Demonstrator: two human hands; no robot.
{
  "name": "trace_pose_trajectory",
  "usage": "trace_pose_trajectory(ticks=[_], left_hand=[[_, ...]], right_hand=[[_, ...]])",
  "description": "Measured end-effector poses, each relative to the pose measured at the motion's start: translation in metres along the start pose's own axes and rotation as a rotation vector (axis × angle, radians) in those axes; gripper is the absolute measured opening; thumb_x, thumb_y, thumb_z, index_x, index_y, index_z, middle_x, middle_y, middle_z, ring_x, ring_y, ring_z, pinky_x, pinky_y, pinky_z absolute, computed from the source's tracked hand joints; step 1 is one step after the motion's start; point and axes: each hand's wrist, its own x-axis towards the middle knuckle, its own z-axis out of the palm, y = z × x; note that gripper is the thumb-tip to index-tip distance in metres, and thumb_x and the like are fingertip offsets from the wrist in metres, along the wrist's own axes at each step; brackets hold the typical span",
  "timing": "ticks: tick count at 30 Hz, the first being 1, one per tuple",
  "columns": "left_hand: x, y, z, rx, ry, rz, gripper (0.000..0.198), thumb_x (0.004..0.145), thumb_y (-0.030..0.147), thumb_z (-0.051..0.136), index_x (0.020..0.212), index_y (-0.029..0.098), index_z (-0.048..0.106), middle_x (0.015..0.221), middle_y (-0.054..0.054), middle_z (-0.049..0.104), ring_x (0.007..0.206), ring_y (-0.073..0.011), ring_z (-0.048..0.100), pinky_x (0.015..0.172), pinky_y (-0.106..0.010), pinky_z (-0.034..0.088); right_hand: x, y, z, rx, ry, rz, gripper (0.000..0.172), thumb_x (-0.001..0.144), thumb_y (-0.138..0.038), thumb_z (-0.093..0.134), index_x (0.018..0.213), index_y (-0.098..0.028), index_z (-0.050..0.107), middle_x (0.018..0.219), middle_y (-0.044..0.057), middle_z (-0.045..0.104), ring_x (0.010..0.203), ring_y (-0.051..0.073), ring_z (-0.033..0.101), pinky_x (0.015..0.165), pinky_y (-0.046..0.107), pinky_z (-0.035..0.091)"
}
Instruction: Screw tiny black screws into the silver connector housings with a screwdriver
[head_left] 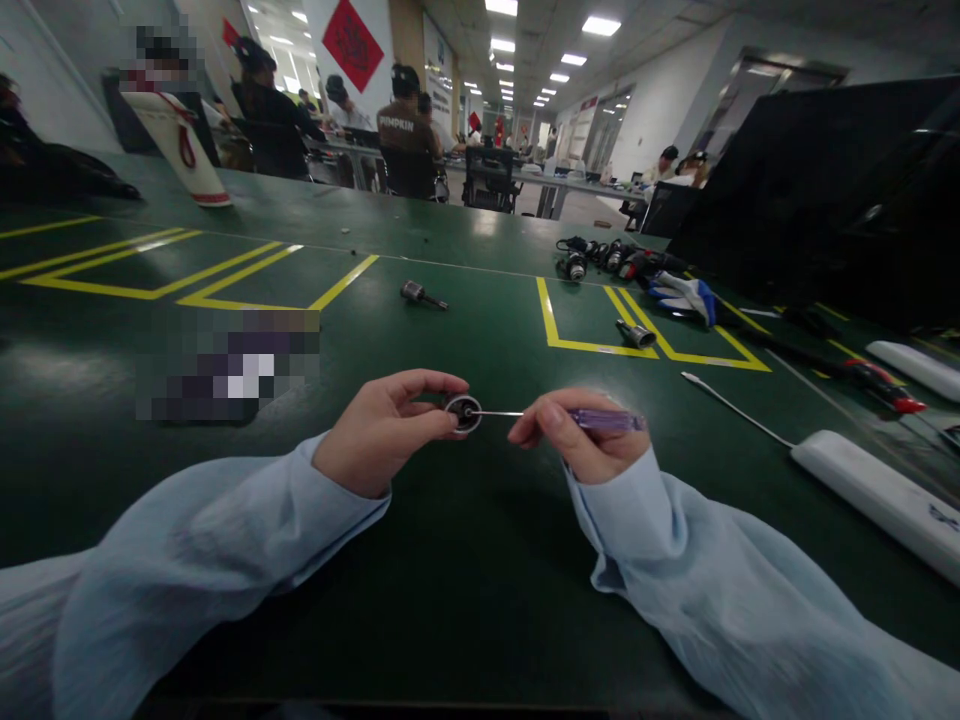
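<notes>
Between thumb and fingers, my left hand (397, 425) pinches a small round metal part (465, 414) with a pale rim and a dark hollow centre. My right hand (581, 430) is closed around the purple see-through handle of a screwdriver (611, 420). Its thin shaft points left, and the tip reaches into the middle of the round part; whether it sits in a screw I cannot tell. Both hands are above the green table (480, 560). Beyond them lies a dark metal piece with a thin stem (421, 294). A similar cup-shaped metal piece (636, 335) rests on yellow tape to the right.
A white power strip (870, 480) with a cable lies at right, near a red-and-black tool (881, 385). Blue-white gloves (684, 298) and several dark metal parts (592, 257) are farther back. A tall paper cup (180, 145) stands far left. Several people sit behind.
</notes>
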Motion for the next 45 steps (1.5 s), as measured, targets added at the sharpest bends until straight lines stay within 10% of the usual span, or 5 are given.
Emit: trace_pose_trajectory(ticks=[19, 45], left_hand=[[-0.0033, -0.0003, 0.0029, 0.114, -0.073, 0.052, 0.031, 0.060, 0.018, 0.066, 0.090, 0.014, 0.057, 0.069, -0.002, 0.070, 0.071, -0.0174, 0.066, 0.068, -0.027, 0.053], [-0.0065, -0.0007, 0.0057, 0.194, -0.042, 0.145, 0.030, 0.058, 0.018, 0.067, 0.087, 0.013, 0.059, 0.078, -0.004, 0.069, 0.075, -0.0180, 0.066, 0.069, -0.026, 0.054]], right_hand=[[-0.0043, 0.0004, -0.0004, -0.432, -0.132, -0.185, 0.015, 0.077, -0.027, 0.054, 0.069, -0.018, 0.063, 0.064, 0.002, 0.065, 0.056, 0.010, 0.058, 0.054, 0.024, 0.047], [-0.0074, -0.0024, -0.0002, -0.377, -0.116, -0.112, 0.020, 0.077, -0.032, 0.052, 0.065, -0.018, 0.060, 0.057, 0.001, 0.063, 0.052, 0.011, 0.058, 0.050, 0.023, 0.046]])
